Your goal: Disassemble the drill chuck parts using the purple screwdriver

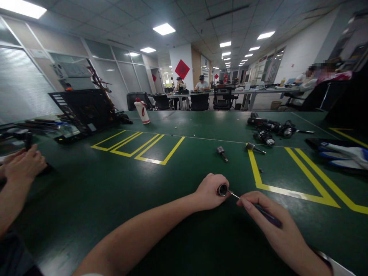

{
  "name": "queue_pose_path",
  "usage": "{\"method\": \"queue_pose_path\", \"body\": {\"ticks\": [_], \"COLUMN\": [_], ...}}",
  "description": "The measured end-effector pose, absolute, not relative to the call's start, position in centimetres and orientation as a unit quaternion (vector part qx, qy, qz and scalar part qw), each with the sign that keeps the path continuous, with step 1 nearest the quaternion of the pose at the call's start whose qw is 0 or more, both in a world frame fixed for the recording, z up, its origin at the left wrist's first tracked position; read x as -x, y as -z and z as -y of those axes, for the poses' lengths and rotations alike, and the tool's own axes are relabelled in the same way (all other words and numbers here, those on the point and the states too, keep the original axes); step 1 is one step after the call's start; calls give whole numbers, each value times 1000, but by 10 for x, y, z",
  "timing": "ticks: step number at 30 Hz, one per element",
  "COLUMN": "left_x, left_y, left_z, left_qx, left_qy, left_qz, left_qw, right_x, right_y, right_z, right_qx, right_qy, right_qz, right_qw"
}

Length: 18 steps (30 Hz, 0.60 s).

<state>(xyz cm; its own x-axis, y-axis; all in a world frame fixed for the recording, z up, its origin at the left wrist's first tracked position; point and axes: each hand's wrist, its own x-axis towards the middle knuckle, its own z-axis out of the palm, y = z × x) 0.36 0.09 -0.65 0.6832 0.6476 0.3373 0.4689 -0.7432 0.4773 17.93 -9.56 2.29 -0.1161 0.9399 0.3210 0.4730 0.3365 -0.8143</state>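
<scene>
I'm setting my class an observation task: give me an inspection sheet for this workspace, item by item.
Surface: green table with yellow tape.
Job's things: hollow part; apparent screwdriver, tip near its rim, contact unclear.
Clutter: two small metal pieces, black tools, bottle, blue-and-white items.
Grips: left grip holds the hollow part; right grip holds the screwdriver.
Cables: nothing seen clearly.
Surroundings: a co-worker's hands at left; chairs beyond.
</scene>
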Motion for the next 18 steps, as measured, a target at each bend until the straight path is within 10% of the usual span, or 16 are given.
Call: {"method": "queue_pose_path", "body": {"ticks": [18], "left_x": [-4], "left_y": [1], "left_z": [1], "left_qx": [-918], "left_qy": [-205], "left_qz": [-297], "left_qw": [163], "right_x": [-182], "right_y": [-23], "right_z": [91], "right_qx": [540], "right_qy": [-323], "right_qz": [654], "right_qw": [420]}}
